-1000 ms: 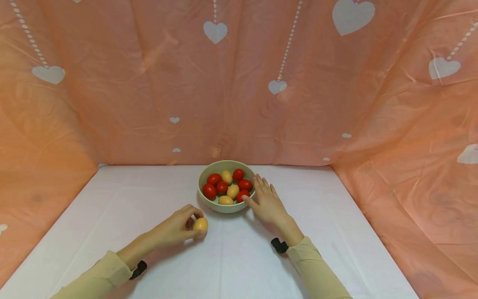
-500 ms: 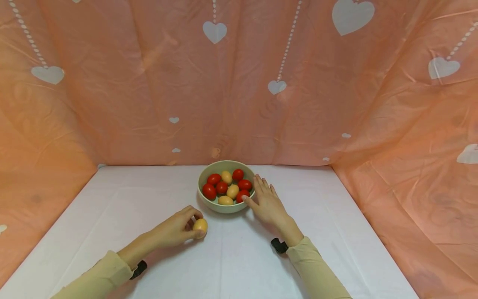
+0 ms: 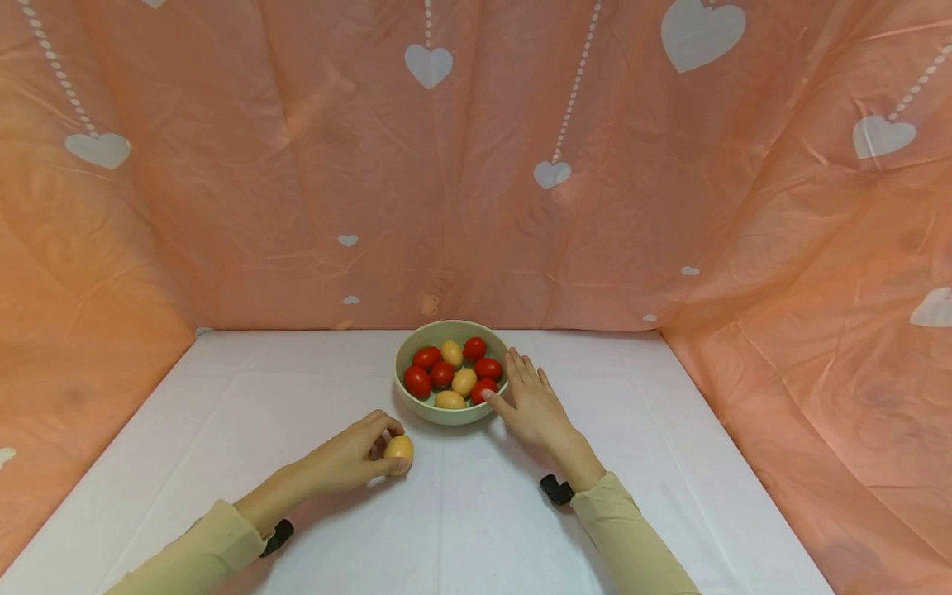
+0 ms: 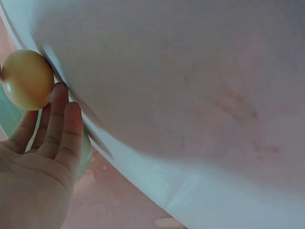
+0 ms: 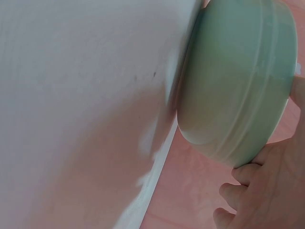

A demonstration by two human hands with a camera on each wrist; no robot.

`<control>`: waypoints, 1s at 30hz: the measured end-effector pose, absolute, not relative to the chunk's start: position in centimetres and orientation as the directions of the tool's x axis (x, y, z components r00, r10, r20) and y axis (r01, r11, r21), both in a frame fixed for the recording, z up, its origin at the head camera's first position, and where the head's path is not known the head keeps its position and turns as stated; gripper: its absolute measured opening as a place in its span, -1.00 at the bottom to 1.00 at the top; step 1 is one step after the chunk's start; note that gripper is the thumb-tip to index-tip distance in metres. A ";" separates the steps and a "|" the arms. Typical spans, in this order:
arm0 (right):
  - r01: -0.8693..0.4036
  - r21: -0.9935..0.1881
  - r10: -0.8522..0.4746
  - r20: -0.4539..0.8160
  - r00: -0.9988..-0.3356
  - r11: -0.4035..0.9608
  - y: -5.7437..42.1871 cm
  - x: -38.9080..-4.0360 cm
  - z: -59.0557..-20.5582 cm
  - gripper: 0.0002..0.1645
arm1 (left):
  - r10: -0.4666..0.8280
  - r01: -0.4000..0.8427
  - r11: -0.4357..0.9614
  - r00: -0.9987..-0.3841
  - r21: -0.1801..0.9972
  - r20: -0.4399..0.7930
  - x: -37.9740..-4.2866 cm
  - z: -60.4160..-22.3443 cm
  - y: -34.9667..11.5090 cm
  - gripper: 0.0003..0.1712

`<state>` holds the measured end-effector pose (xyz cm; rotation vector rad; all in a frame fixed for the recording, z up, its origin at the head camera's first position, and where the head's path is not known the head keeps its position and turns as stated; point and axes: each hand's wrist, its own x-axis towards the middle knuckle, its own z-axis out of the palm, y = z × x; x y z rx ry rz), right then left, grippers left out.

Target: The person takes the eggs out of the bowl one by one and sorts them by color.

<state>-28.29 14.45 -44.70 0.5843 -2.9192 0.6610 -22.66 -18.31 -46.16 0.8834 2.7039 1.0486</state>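
My left hand [image 3: 345, 453] pinches a smooth yellow egg [image 3: 399, 454] between thumb and fingers, low over the white table in front of the bowl. In the left wrist view the egg [image 4: 28, 79] sits at the fingertips, its left side cut off by the frame edge. A pale green bowl [image 3: 451, 417] stands at the back centre, holding several red oval things [image 3: 417, 382] and 3 yellow eggs [image 3: 449, 400]. Resting against the bowl's right side is my right hand [image 3: 537, 413], its fingers mostly straight and thumb at the rim. The right wrist view shows the bowl's outer wall [image 5: 233, 81] beside that hand.
A white cloth [image 3: 640, 446] covers the table. Orange sheeting [image 3: 476, 207] with pale hearts rises behind it and on both sides. Each wrist carries a small black camera, such as the one on the right wrist [image 3: 556, 489].
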 end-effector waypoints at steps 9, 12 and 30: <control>-0.390 -0.390 -0.349 0.175 -0.921 0.834 14.4 -28.3 -44.7 0.05 | 0.558 0.485 0.586 -0.822 0.649 0.111 -22.6 -46.2 -18.3 -0.43; -0.388 -0.392 -0.347 0.174 -0.922 0.834 14.4 -28.3 -44.7 0.05 | 0.554 0.483 0.593 -0.825 0.644 0.108 -22.6 -46.2 -18.3 -0.42; -0.389 -0.398 -0.348 0.175 -0.921 0.831 14.5 -28.3 -44.7 0.06 | 0.516 0.453 0.637 -0.852 0.625 0.091 -22.5 -45.8 -18.5 -0.36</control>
